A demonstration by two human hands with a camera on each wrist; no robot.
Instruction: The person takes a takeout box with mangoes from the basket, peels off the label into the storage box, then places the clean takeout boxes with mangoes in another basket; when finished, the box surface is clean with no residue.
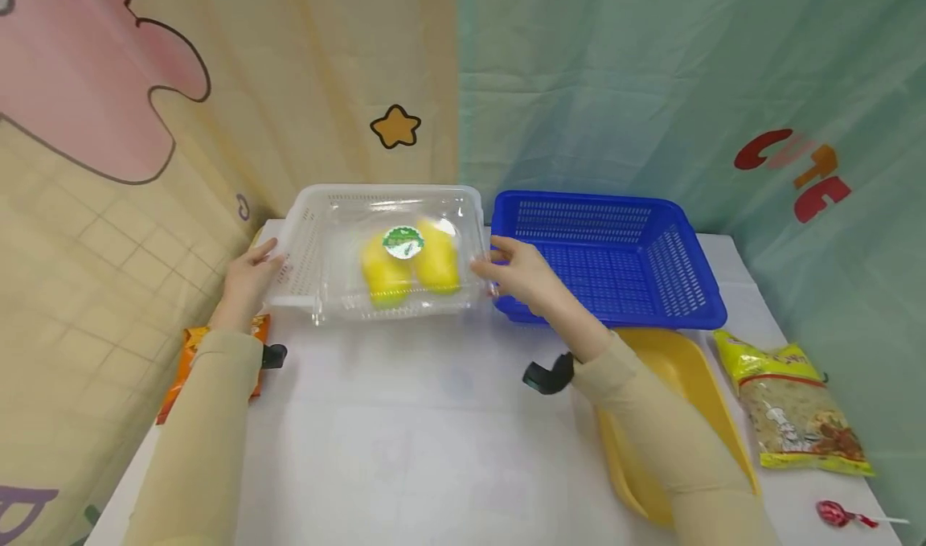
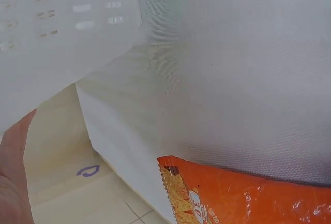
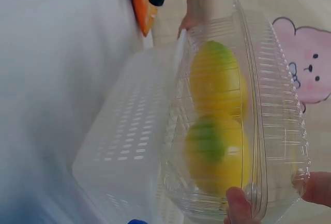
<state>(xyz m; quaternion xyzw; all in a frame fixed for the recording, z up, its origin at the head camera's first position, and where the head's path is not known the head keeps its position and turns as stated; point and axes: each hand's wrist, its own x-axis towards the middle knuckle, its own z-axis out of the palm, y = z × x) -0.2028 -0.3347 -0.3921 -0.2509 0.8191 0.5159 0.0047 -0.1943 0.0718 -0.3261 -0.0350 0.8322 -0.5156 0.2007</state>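
Observation:
My right hand [image 1: 524,273] pinches the right end of a clear plastic clamshell box [image 3: 264,110], thumb and fingers on its edge. Inside lie two yellow fruits [image 1: 436,260] with green patches, under a green and white label [image 1: 403,242] on the lid. The box is over the white perforated basket [image 1: 302,232] and overlaps most of it in the head view. At the basket's left side, my left hand [image 1: 249,281] holds the rim; the left wrist view shows only part of that hand [image 2: 13,182] beside the basket wall.
A blue basket [image 1: 705,289] stands right of the white one. My right forearm passes above a yellow tray [image 1: 622,474]. Beyond it lie a yellow-ended food bag [image 1: 799,409] and a red lollipop [image 1: 833,514]. An orange snack packet [image 1: 181,369] lies by my left forearm.

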